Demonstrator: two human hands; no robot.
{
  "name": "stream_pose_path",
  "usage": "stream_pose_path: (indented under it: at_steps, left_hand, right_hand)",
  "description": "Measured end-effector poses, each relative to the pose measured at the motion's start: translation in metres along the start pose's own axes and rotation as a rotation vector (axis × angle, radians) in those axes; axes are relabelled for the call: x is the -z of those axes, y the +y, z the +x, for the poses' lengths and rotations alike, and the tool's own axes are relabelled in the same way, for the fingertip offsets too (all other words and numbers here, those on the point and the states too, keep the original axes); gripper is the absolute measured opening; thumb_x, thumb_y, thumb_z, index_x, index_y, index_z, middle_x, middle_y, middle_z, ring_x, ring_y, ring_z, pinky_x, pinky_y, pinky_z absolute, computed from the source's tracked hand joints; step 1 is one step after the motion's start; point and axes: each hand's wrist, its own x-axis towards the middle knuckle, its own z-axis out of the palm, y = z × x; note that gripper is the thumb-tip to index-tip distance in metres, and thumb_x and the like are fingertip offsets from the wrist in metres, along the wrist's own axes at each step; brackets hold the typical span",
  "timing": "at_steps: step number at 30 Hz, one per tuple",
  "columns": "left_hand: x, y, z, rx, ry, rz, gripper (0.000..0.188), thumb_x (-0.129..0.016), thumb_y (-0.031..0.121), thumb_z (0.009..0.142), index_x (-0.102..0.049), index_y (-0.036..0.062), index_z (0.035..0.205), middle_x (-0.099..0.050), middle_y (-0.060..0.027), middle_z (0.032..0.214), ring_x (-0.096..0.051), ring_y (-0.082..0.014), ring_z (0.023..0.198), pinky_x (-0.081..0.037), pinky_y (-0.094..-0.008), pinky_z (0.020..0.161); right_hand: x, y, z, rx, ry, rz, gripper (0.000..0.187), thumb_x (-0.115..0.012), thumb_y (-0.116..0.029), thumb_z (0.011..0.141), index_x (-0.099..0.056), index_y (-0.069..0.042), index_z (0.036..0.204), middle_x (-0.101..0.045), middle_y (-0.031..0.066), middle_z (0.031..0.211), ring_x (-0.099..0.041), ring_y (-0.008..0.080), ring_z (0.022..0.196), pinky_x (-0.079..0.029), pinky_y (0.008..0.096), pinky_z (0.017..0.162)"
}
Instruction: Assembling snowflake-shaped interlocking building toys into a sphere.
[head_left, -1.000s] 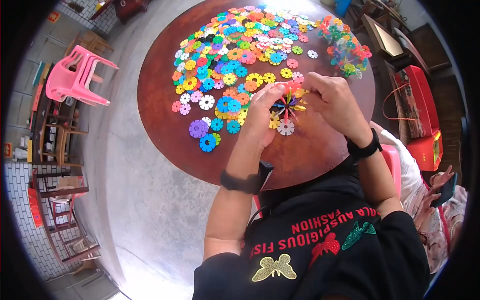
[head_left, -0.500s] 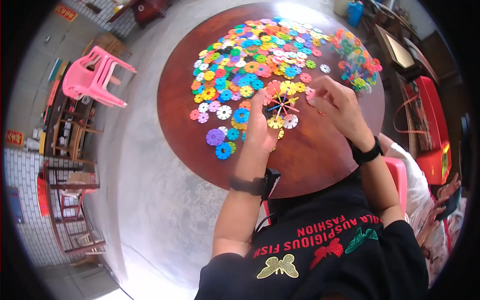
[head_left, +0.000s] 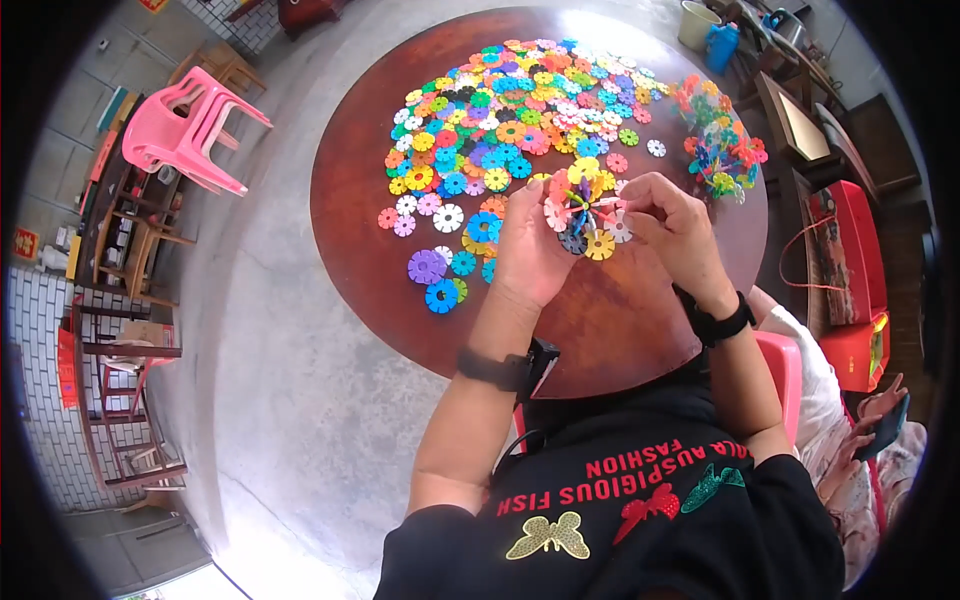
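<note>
A round cluster of interlocking plastic snowflake discs [head_left: 600, 245], in yellow, pink, white and dark blue, is held over the near part of the table. My left hand [head_left: 532, 250] grips it from the left, thumb up, with some fingers hidden behind. At the cluster's right edge, my right hand [head_left: 675, 232] pinches a pale disc [head_left: 618, 228]; whether that disc is joined to the cluster cannot be told. Just beyond my hands spreads a large pile of loose, many-coloured snowflake discs [head_left: 510, 130].
The discs lie on a round brown wooden table [head_left: 370, 290]. A built-up bunch of colourful discs [head_left: 722, 150] stands at its right edge. Pink plastic chairs [head_left: 185, 125] are at the far left. To my right sits a person with a phone [head_left: 884, 428], near a red box [head_left: 855, 245].
My right hand has come left and its fingers now meet the cluster's edge. The cluster has turned and shifted slightly right, and the view has moved a little.
</note>
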Motion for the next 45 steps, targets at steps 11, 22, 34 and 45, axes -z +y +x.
stream_pose_path:
  at_steps: [11, 22, 34, 45]
  left_hand:
    - [0.018, 0.019, 0.003, -0.14, 0.056, -0.009, 0.05, -0.053, 0.03, 0.085, -0.048, -0.0031, 0.122, -0.058, -0.0192, 0.114, -0.057, -0.0327, 0.106, -0.044, -0.0444, 0.094]
    - [0.006, 0.015, -0.002, -0.098, 0.05, -0.005, 0.049, -0.05, 0.029, 0.085, -0.049, -0.0012, 0.123, -0.058, -0.017, 0.115, -0.057, -0.0323, 0.106, -0.046, -0.0452, 0.091]
    - [0.008, 0.014, 0.0, -0.065, 0.124, 0.016, 0.054, -0.044, 0.048, 0.093, -0.053, 0.0, 0.116, -0.062, -0.0154, 0.104, -0.061, -0.0299, 0.095, -0.049, -0.0441, 0.085]
    - [-0.002, 0.007, -0.003, -0.034, 0.138, 0.06, 0.05, -0.05, 0.047, 0.091, -0.053, 0.0043, 0.117, -0.062, -0.0119, 0.109, -0.06, -0.0271, 0.099, -0.05, -0.0435, 0.085]
  right_hand:
    - [0.049, 0.054, 0.017, 0.046, -0.178, -0.496, 0.012, -0.059, -0.003, 0.075, -0.058, 0.0, 0.086, -0.061, 0.0156, 0.08, -0.06, 0.034, 0.078, -0.047, 0.0381, 0.068]
    - [0.033, 0.068, -0.005, -0.079, -0.233, -0.64, 0.019, -0.062, -0.005, 0.073, -0.058, -0.002, 0.092, -0.058, 0.0121, 0.082, -0.06, 0.0302, 0.079, -0.047, 0.0377, 0.072]
    - [0.021, 0.079, -0.01, -0.064, -0.199, -0.73, 0.026, -0.069, -0.011, 0.073, -0.051, -0.004, 0.091, -0.055, 0.0143, 0.09, -0.057, 0.0348, 0.087, -0.046, 0.0436, 0.072]
    - [0.02, -0.003, 0.009, 0.001, 0.029, -0.053, 0.008, -0.062, -0.001, 0.079, -0.056, 0.001, 0.084, -0.055, 0.0062, 0.071, -0.057, 0.0118, 0.061, -0.043, 0.0263, 0.055]
